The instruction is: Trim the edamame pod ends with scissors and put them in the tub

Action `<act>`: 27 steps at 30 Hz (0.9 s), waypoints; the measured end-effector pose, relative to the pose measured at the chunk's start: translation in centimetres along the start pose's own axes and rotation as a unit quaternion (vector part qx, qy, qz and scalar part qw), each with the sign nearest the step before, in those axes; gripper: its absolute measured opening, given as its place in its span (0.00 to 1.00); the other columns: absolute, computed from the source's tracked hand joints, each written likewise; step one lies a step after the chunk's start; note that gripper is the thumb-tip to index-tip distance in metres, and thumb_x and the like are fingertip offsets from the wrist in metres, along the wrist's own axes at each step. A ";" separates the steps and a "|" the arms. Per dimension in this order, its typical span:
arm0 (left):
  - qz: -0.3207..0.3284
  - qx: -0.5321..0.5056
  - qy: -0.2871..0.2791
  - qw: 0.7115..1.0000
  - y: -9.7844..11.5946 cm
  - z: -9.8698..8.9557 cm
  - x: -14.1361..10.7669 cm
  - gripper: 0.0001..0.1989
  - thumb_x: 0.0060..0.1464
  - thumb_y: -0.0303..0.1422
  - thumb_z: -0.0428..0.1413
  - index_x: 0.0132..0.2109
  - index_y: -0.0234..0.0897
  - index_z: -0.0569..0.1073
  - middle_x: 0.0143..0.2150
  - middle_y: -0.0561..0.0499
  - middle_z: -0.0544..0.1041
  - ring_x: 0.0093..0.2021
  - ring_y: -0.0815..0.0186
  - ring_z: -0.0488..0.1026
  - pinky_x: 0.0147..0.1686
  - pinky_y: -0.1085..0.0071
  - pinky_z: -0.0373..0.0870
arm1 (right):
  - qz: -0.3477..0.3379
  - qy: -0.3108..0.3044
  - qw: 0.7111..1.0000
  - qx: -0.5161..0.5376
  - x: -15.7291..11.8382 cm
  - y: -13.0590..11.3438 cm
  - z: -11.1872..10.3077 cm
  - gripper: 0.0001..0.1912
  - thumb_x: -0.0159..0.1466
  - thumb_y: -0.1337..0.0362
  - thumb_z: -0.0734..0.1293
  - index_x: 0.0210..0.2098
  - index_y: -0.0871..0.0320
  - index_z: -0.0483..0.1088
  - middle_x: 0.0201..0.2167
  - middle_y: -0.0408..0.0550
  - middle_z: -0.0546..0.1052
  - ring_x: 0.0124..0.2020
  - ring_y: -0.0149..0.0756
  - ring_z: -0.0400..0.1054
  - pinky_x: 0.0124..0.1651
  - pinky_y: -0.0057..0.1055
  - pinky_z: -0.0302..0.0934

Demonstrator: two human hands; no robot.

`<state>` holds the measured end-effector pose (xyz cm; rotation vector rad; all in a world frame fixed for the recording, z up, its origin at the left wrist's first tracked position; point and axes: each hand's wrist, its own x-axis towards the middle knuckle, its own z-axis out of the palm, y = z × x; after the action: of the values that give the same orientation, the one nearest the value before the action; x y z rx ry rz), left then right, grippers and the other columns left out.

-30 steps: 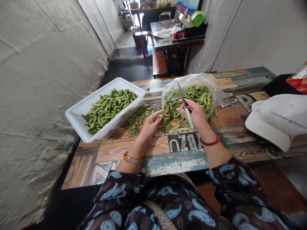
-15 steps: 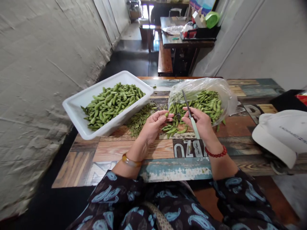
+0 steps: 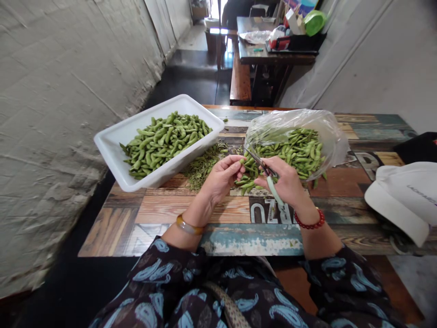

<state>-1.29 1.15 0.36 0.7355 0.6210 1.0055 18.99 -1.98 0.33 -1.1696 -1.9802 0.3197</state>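
Centrally, the left hand point(image 3: 221, 176), nearly closed in a pinch, holds a green soybean pod point(image 3: 242, 161) at its fingertips; the right hand point(image 3: 284, 180), half curled, grips green-handled scissors point(image 3: 272, 188), their blades slightly parted beside the pod. White plastic tub point(image 3: 120, 178) with pods at left; clear plastic bag point(image 3: 336, 139), also with pods, at right; leafy trimmings point(image 3: 199, 172) between. Likely hazards: blades closing off-line could nick the left fingertips, or a loose pinch could let the pod twist and be cut through.
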 end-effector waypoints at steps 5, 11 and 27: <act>-0.001 0.018 0.002 1.000 0.1 0.3 -0.1 0.15 0.44 0.35 0.69 0.38 0.32 0.79 0.28 0.52 0.75 0.24 0.76 0.67 0.26 0.78 0.62 | -0.003 -0.053 0.999 -0.010 -0.1 -0.2 0.1 0.26 0.61 0.56 0.72 0.57 0.55 0.68 0.43 0.53 0.75 0.38 0.41 0.71 0.42 0.39 0.70; 0.041 0.075 0.007 0.996 -0.2 0.3 -0.1 0.16 0.42 0.39 0.70 0.36 0.33 0.79 0.26 0.54 0.73 0.24 0.76 0.65 0.25 0.78 0.61 | -0.019 -0.064 0.997 -0.045 0.0 -0.7 0.0 0.27 0.62 0.56 0.72 0.59 0.53 0.67 0.46 0.54 0.75 0.45 0.47 0.71 0.48 0.42 0.69; 0.046 0.148 0.017 0.988 -0.4 -0.2 -0.1 0.16 0.45 0.41 0.68 0.37 0.34 0.80 0.26 0.52 0.75 0.24 0.74 0.67 0.26 0.77 0.63 | -0.057 -0.064 0.996 -0.017 0.0 -0.3 0.2 0.28 0.62 0.51 0.71 0.58 0.55 0.67 0.44 0.54 0.74 0.44 0.46 0.71 0.47 0.41 0.69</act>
<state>-1.31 0.97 -0.08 1.0168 0.7823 1.0228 18.67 -2.11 0.39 -1.0754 -2.1620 0.3113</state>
